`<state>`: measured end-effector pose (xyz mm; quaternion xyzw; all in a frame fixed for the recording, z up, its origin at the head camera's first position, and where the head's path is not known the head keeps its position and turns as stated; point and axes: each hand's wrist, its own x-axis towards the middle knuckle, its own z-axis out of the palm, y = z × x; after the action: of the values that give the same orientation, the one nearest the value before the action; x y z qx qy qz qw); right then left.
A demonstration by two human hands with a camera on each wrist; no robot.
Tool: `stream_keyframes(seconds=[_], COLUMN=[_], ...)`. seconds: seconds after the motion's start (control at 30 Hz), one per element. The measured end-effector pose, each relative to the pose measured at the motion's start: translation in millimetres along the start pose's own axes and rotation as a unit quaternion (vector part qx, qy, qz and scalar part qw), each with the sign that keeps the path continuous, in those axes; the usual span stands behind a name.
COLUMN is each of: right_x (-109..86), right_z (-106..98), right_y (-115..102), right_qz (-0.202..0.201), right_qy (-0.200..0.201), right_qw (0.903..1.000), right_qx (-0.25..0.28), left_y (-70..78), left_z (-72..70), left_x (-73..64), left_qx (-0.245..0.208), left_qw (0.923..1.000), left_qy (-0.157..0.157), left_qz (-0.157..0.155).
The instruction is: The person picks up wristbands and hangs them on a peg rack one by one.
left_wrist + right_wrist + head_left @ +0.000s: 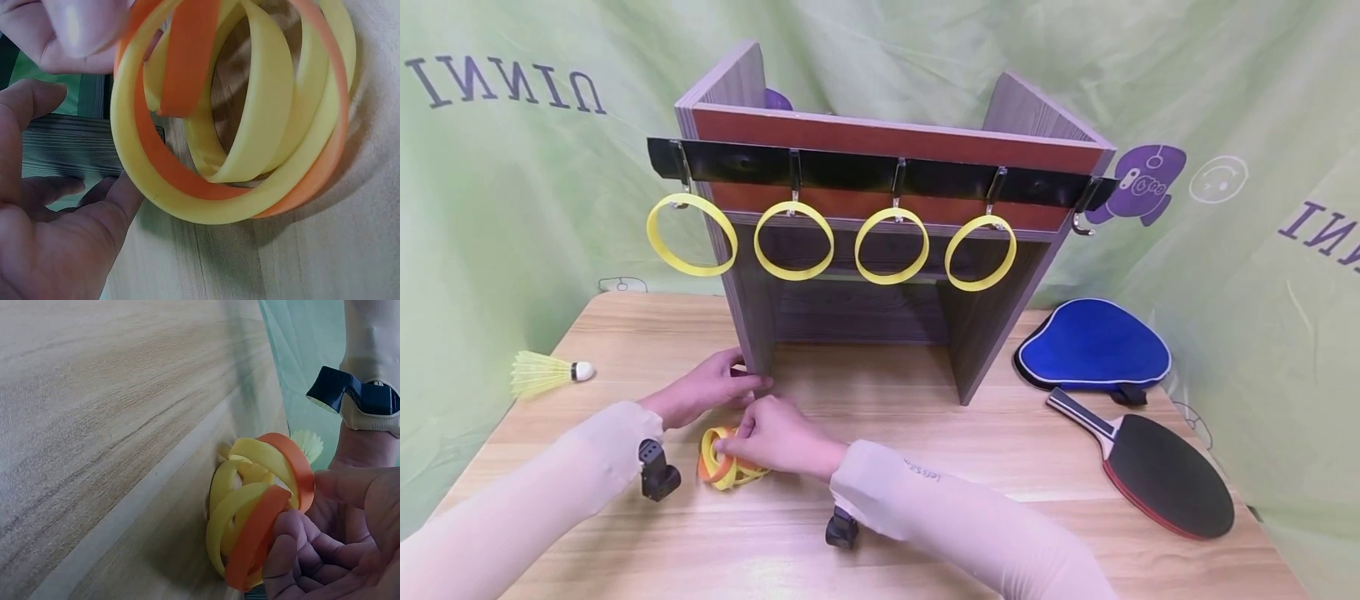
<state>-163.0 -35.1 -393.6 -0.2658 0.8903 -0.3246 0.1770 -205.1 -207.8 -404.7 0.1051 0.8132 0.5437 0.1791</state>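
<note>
Yellow and orange bands (pixel 265 119) lie in a loose, overlapping heap on the table (pixel 737 558), left of the middle and just on the near side of the stand (pixel 857 137). The right hand (pixel 778 437) pinches the heap's edge between thumb and curled fingers; exactly how many loops it has, I cannot tell. Nearby, the left hand (pixel 711 387) grips the left leg (pixel 748 300), thumb and fingers on opposite sides of the board, probably to steady the stand.

Across the stand's top runs a black bar (pixel 850 173) with five hooks (pixel 795 167). Four yellow rings (pixel 700 271) dangle from the left four, each kept up by its hook's upturned end; the fifth hook sits at the right end.

Well apart, a shuttlecock (pixel 546 372) rests on its side at far left. On the right, the bat (pixel 1168 475) lies flat, its handle pointing towards the blue case (pixel 1097 346), both away from the hands.
</note>
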Motion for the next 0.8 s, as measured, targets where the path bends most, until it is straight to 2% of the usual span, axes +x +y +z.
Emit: stream_keyframes(seconds=[0.17, 0.4, 0.6, 0.8], right_x=[-0.8, -0.6, -1.3, -2.7], right_z=[-1, -6, -11, -9], right_y=[-3, -5, -5, -5], right_qz=[-0.002, 0.029, 0.051, 0.071], right_qy=[-0.013, 0.006, 0.016, -0.002], right_qw=[0.9998, 0.9971, 0.9931, 0.9784], right_qx=[-0.012, 0.070, 0.104, 0.194], left_y=[-0.2, -1.2, -1.2, -1.0], left_z=[-0.5, 0.2, 0.0, -0.2], left_x=[0.0, 1.7, 2.4, 2.6], left_qx=[-0.002, -0.010, -0.015, -0.010], left_qw=[1.0000, 0.9999, 0.9999, 0.9999], left_qy=[0.000, -0.002, -0.006, -0.005], left_qz=[0.000, -0.003, -0.005, 0.006])
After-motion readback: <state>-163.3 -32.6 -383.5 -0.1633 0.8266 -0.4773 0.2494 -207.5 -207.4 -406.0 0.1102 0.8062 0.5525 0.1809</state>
